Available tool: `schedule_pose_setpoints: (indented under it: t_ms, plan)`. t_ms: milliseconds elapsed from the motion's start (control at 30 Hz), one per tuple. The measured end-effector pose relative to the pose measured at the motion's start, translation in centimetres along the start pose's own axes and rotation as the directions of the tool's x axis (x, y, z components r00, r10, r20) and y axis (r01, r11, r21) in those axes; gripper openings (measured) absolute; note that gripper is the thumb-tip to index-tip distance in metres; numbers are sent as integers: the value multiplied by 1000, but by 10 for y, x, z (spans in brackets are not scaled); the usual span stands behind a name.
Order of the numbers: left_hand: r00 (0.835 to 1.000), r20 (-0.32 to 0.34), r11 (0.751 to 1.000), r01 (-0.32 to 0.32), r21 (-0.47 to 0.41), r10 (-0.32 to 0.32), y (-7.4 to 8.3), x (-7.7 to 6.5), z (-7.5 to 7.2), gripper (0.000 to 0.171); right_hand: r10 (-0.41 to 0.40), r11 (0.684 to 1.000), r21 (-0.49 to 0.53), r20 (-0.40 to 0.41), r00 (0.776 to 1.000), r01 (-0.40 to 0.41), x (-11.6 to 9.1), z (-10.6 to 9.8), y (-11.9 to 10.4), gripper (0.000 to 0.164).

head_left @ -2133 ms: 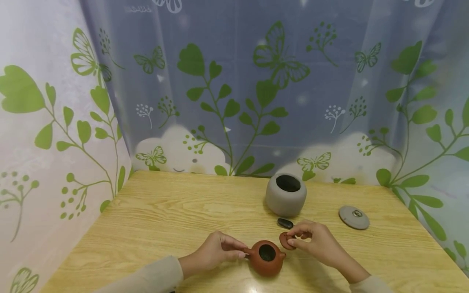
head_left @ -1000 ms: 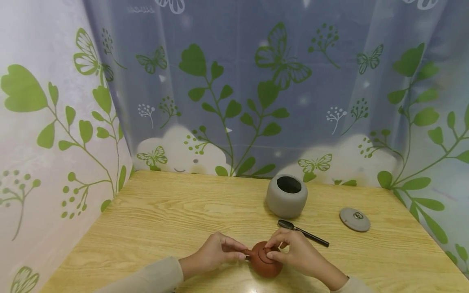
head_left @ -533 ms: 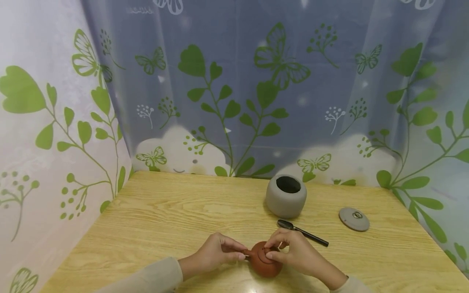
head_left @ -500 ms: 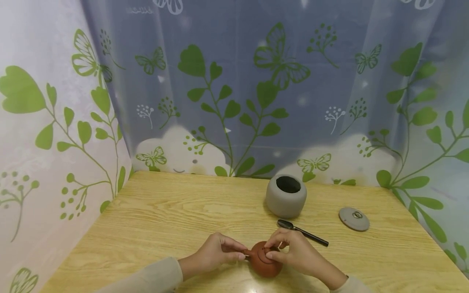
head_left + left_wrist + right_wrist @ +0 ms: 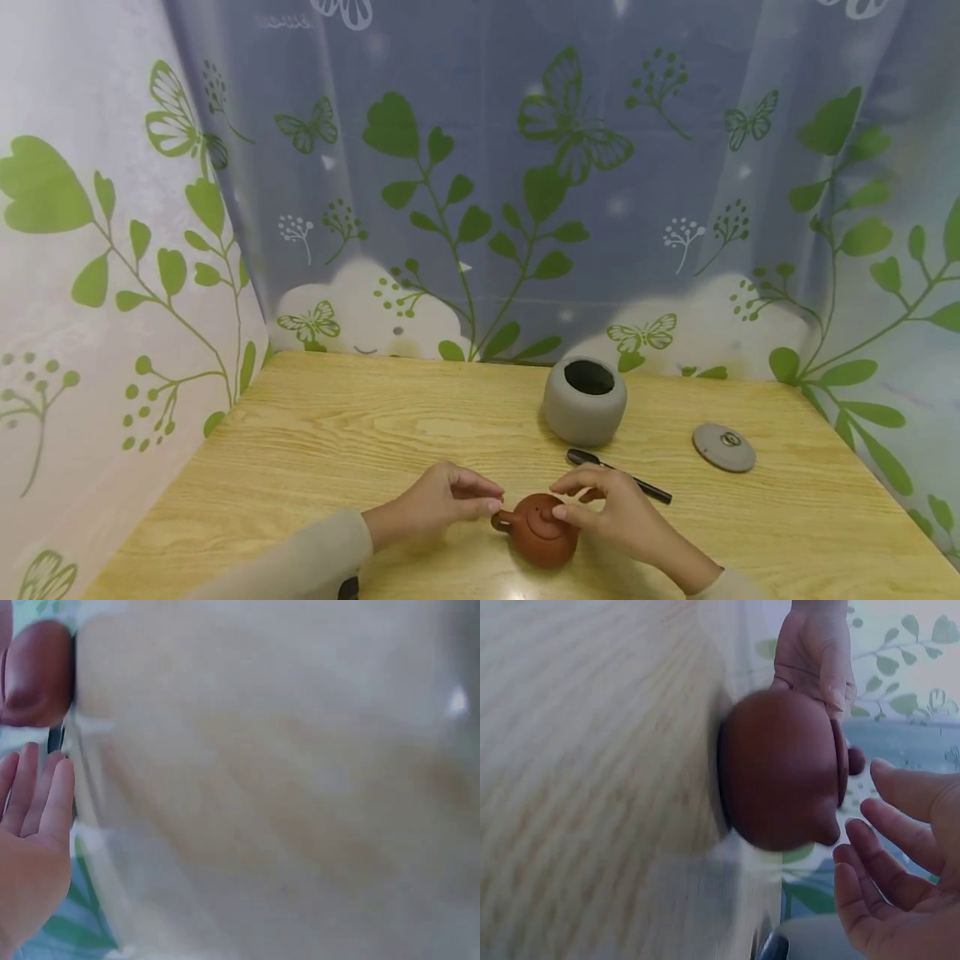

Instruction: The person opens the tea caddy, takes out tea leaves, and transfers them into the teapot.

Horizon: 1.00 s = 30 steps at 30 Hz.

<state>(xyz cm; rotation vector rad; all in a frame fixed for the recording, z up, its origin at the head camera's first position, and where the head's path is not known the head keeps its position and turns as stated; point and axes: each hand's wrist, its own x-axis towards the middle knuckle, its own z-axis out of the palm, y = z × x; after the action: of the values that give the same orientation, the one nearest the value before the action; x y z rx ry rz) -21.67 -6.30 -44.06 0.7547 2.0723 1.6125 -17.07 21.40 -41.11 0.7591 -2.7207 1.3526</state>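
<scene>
A small reddish-brown clay teapot [image 5: 546, 548] stands on the table with its round lid [image 5: 538, 528] seated on top. My left hand [image 5: 431, 502] hovers at the teapot's loop handle [image 5: 498, 522], fingers stretched out and holding nothing. In the left wrist view those fingers [image 5: 57, 799] show apart from the teapot [image 5: 39, 673]. On the spout side is my right hand [image 5: 626, 517], thumb and fingers spread around the lid's knob. From the right wrist, a gap shows between the thumb and the knob [image 5: 856, 761].
Behind the teapot stands a grey jar [image 5: 583, 410] without its cover, its dark mouth facing up. A dark slim-handled scoop [image 5: 652, 492] lies partly behind the right hand. Farther right, a flat grey lid [image 5: 723, 450] with a ring rests on the wooden table [image 5: 360, 417].
The right hand brought the lid from the right onto the teapot, held it there, and has now let go of the knob. The left hand has released the handle and lifted slightly.
</scene>
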Motion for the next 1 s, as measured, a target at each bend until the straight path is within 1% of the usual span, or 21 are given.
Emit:
schedule_pose_setpoints:
  t_ms: [100, 233, 333, 400, 467, 567, 633, 700, 833, 900, 1000]
  plan:
    - [1000, -3, 999, -11, 37, 11, 0, 11, -9, 35, 33, 999, 7, -29, 999, -33, -1, -8, 6, 30]
    - [1000, 15, 995, -29, 96, 27, -1, 28, -21, 41, 90, 996, 11, -76, 993, -89, -1, -22, 15, 32]
    - [999, 28, 988, -37, 150, 33, -1, 41, -29, 47, 146, 989, 15, -120, 982, -145, -2, -34, 20, 34]
    - [999, 23, 981, -27, 193, 23, 1, 48, -33, 53, 182, 983, 16, -146, 972, -181, -2, -41, 23, 35]
    - [1000, 13, 977, -18, 213, 16, 3, 56, -36, 57, 213, 977, 12, -176, 961, -214, -3, -48, 27, 35]
    - [1000, -7, 970, -11, 242, 13, 9, 65, -38, 63, 236, 970, -13, -207, 949, -244, -6, -59, 35, 38]
    - [1000, -18, 969, -15, 245, 20, 13, 72, -38, 66, 254, 963, -30, -219, 942, -267, -7, -66, 42, 41]
    - [999, -34, 967, -9, 256, 18, 16, 79, -37, 68, 284, 954, -39, -213, 935, -298, -10, -73, 49, 47]
    - [998, -56, 972, 0, 236, 13, 20, 93, -34, 74, 339, 934, -52, -195, 920, -354, -16, -87, 62, 58]
    - [998, -62, 972, 5, 234, 10, 22, 100, -32, 77, 344, 930, -64, -200, 918, -362, -21, -92, 68, 60]
    - [997, -73, 970, 15, 241, 2, 25, 110, -29, 81, 337, 925, -96, -240, 910, -368, -28, -100, 77, 58]
